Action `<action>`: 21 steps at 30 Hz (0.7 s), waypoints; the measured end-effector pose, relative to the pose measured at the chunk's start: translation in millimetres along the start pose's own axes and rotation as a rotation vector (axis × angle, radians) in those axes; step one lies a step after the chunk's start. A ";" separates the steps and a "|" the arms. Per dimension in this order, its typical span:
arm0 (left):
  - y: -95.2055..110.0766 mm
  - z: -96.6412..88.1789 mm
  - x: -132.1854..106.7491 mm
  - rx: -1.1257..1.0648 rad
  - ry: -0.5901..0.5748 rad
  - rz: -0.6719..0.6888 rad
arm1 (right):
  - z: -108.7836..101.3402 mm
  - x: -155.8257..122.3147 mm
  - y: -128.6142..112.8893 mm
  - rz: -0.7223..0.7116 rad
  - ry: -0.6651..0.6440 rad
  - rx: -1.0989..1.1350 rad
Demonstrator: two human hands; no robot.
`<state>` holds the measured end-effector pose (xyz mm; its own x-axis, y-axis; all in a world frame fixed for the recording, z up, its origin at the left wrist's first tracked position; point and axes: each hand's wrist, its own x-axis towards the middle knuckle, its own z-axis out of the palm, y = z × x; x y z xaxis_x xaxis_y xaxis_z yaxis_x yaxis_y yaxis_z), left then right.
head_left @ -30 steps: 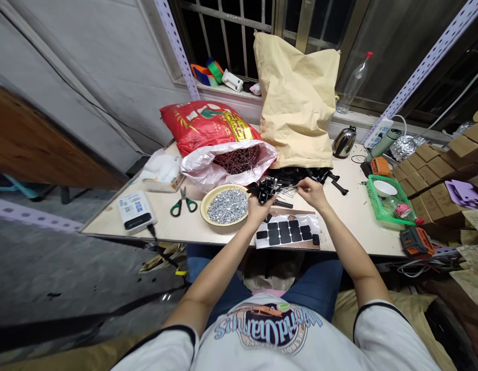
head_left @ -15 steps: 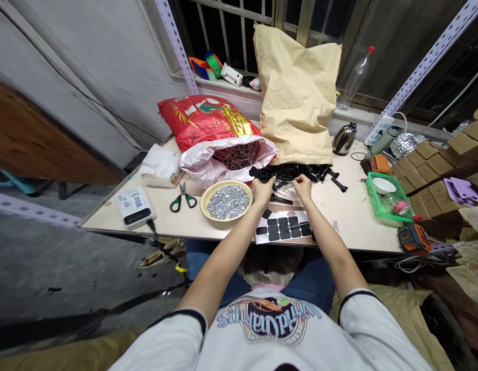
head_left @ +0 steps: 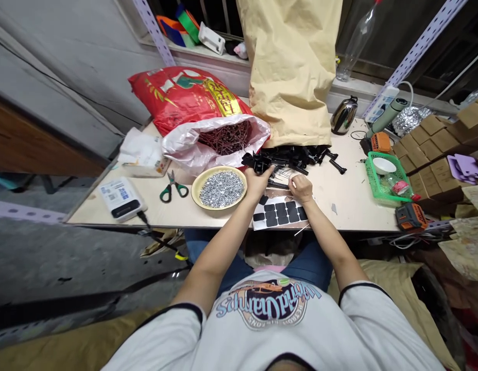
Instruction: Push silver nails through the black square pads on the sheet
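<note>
My left hand (head_left: 258,183) lies at the near edge of a pile of black plastic parts (head_left: 296,154), its fingers closed over one black part. Thin metal pins (head_left: 283,176) lie between my hands. My right hand (head_left: 301,188) is curled in a pinch just above a white sheet of black adhesive pads (head_left: 279,214); what it pinches is too small to make out. A yellow bowl of small silvery pieces (head_left: 222,188) stands just left of my left hand.
Behind the pile stand a tall tan paper sack (head_left: 293,67) and a red bag with an open white liner full of dark nails (head_left: 223,136). Green-handled scissors (head_left: 172,189) and a power bank (head_left: 119,198) lie left. At the right are a green basket (head_left: 381,183), an orange tool (head_left: 411,216) and a kettle (head_left: 344,116).
Both hands dropped from holding a black part and pins above the table to the pile's near edge. The right hand then drew back toward the pad sheet. The view tilted downward.
</note>
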<state>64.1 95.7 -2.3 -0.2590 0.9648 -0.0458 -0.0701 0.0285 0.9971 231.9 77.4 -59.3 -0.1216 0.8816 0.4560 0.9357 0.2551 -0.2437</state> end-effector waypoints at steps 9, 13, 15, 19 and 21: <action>23.1 -33.3 -53.5 0.104 -0.784 -0.016 | -4.7 6.8 8.6 0.187 -0.009 -0.084; 0.4 -42.3 -116.8 0.118 -1.279 -0.048 | -4.4 4.5 7.9 0.183 0.003 -0.066; -17.9 -36.4 -137.8 0.177 -1.192 -0.010 | -4.9 5.4 4.6 0.208 -0.008 -0.054; -40.9 -16.5 -148.1 0.190 -0.976 -0.042 | -19.8 10.9 -4.1 0.269 -0.007 0.023; -43.8 -9.6 -145.4 0.157 -0.891 -0.126 | -38.8 9.4 -5.9 0.273 0.039 0.102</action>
<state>95.5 -48.3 -39.9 0.5856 0.7953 -0.1566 0.1013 0.1199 0.9876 238.0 68.8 -20.4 0.1448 0.9076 0.3941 0.8937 0.0509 -0.4457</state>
